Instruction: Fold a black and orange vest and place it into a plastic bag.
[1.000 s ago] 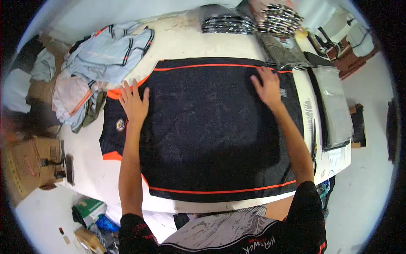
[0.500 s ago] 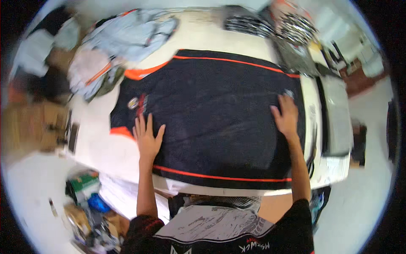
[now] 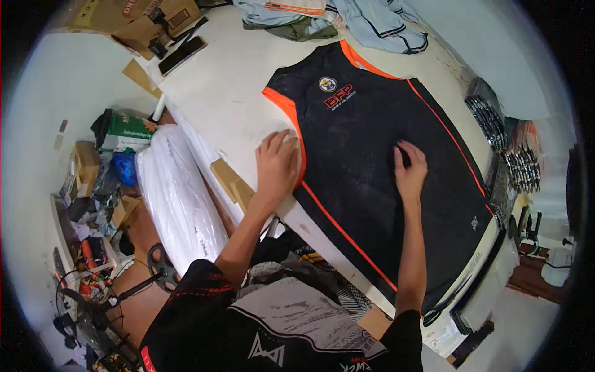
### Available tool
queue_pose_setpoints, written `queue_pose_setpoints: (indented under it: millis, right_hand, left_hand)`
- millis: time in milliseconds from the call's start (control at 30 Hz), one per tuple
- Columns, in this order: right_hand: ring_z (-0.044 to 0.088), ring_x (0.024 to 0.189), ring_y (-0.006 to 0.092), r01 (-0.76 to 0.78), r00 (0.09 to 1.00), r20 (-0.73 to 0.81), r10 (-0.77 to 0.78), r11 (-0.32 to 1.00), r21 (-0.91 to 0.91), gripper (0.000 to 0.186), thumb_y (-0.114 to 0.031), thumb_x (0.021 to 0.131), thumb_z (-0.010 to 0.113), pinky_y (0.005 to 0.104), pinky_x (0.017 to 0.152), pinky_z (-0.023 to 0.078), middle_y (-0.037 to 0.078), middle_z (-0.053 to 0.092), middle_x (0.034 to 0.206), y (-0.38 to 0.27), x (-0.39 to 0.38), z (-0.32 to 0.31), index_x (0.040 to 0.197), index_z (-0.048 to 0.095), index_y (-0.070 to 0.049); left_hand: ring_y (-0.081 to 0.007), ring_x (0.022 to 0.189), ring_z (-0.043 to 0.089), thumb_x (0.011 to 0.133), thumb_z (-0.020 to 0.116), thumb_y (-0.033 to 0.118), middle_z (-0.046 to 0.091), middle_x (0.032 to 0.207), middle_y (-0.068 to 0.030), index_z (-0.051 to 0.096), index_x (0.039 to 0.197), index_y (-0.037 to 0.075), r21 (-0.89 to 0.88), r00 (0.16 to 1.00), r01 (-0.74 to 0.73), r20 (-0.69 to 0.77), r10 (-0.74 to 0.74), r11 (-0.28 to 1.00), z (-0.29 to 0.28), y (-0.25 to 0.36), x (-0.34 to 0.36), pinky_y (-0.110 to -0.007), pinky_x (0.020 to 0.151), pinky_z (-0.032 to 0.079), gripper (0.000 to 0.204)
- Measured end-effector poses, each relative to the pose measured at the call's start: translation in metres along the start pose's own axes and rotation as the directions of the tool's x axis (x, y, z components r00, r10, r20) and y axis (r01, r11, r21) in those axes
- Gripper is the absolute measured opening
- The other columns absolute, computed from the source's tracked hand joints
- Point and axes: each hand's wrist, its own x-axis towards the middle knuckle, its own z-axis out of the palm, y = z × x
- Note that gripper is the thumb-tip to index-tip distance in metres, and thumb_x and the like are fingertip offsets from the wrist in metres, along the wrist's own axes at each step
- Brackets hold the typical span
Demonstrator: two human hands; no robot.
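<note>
A black sleeveless shirt (image 3: pixel 378 149) lies spread flat on the white table, with orange-trimmed armholes, thin orange side lines, a round badge (image 3: pixel 328 85) and red lettering on the chest. My left hand (image 3: pixel 277 164) is at the near armhole, beside its orange edging (image 3: pixel 289 110). Its fingers are slightly bent and apart, and I see nothing held in them. Over the middle of the shirt is my right hand (image 3: pixel 411 170), its fingers curved and its thumb apart from them, with nothing between.
A phone (image 3: pixel 181 56) lies near the table's left end, by cardboard boxes (image 3: pixel 133 28). Pale blue garments (image 3: pixel 378 25) are heaped at the back. Stacked plastic-wrapped packs (image 3: pixel 485 115) line the far right. A white plastic-wrapped roll (image 3: pixel 180 192) stands left of the table.
The view has swung left, so the shirt appears turned. My left hand has gone from the chest to the near armhole. My right hand has left the hem end for the middle, its fingers now curved.
</note>
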Motion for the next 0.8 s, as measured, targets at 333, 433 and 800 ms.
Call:
queue_pose_setpoints:
  millis: [333, 433, 800]
  right_hand:
    - [0.065, 0.094, 0.0335, 0.039, 0.991, 0.123, -0.049, 0.996, 0.079, 0.024, -0.019, 0.083, 0.071, 0.0401, 0.084, 0.051, 0.017, 0.068, 0.099, 0.042, 0.176, 0.125, 0.102, 0.071, -0.004]
    - [0.066, 0.091, 0.0311, 0.031, 0.965, 0.250, -0.074, 0.985, 0.169, 0.024, -0.022, 0.080, 0.075, 0.0380, 0.081, 0.052, 0.017, 0.068, 0.097, 0.030, 0.197, 0.150, 0.096, 0.072, -0.004]
    - [0.060, 0.075, 0.0096, -0.229, 0.862, 0.503, 0.059, 0.932, 0.283, 0.021, -0.020, 0.090, 0.069, 0.0245, 0.072, 0.047, 0.005, 0.069, 0.081, 0.043, 0.235, 0.158, 0.098, 0.069, -0.001]
  left_hand:
    - [-0.0315, 0.130, 0.044, 0.089, 0.062, 0.012, 0.050, 0.136, -0.0143, 0.059, 0.120, 0.004, -0.012, 0.980, -0.103, 0.169, 0.104, 0.995, 0.019, -0.022, 0.047, -0.050, 0.109, 0.032, 0.032]
    - [-0.0307, 0.131, 0.044, 0.089, 0.063, 0.012, 0.049, 0.138, -0.0156, 0.059, 0.121, 0.005, -0.051, 0.975, 0.062, 0.218, -0.049, 0.997, 0.009, -0.024, 0.050, -0.048, 0.110, 0.031, 0.033]
    - [-0.0328, 0.130, 0.045, 0.083, 0.072, 0.023, 0.050, 0.132, -0.0175, 0.062, 0.119, 0.005, -0.013, 0.976, 0.047, 0.212, -0.043, 0.999, 0.006, -0.025, 0.053, -0.050, 0.108, 0.032, 0.042]
